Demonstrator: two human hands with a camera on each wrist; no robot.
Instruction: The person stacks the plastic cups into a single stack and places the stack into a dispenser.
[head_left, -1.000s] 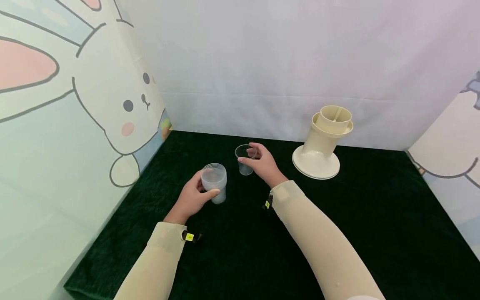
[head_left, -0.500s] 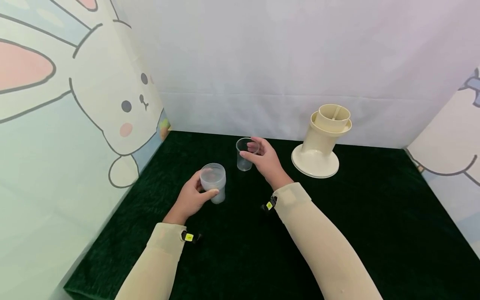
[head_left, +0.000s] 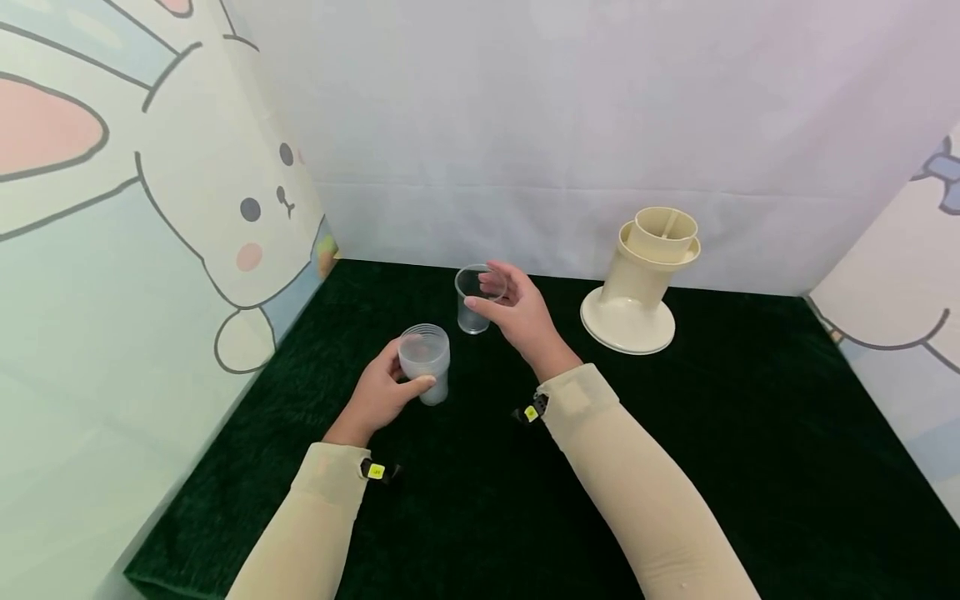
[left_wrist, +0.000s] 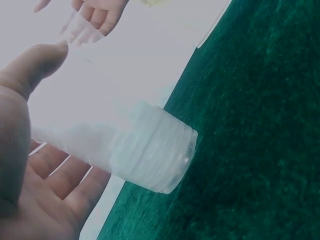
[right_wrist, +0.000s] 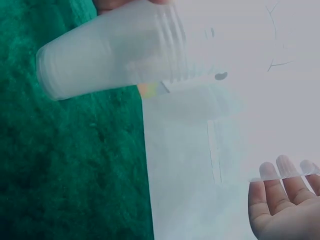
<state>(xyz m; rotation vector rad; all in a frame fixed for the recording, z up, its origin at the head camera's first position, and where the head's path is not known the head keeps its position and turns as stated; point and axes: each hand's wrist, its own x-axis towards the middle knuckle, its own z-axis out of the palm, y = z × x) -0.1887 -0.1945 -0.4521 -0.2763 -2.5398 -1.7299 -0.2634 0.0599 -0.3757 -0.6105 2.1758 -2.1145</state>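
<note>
My left hand (head_left: pixel 375 400) grips a stack of nested clear plastic cups (head_left: pixel 425 367), thumb on the near side and fingers round the far side. Several rims show at its top, and the left wrist view has the stack's ribbed end (left_wrist: pixel 157 150) over the dark cloth. Just beyond and to the right, my right hand (head_left: pixel 521 315) holds a single clear plastic cup (head_left: pixel 472 315) near its rim, apart from the stack. Through its clear wall some of the right fingertips show. In the right wrist view, this cup (right_wrist: pixel 185 140) looks faint against the pale backdrop.
A cream plastic stand (head_left: pixel 637 287) with a round base and a tube-shaped top stands at the back right. Dark green plush cloth (head_left: pixel 720 433) covers the table. A white curtain (head_left: pixel 525 125) rises behind, and a rabbit-print panel (head_left: pixel 195 208) borders the left side.
My right hand has carried the single cup slightly farther away and then left. The left hand and its stack keep nearly the same place; the whole head view shifts a little.
</note>
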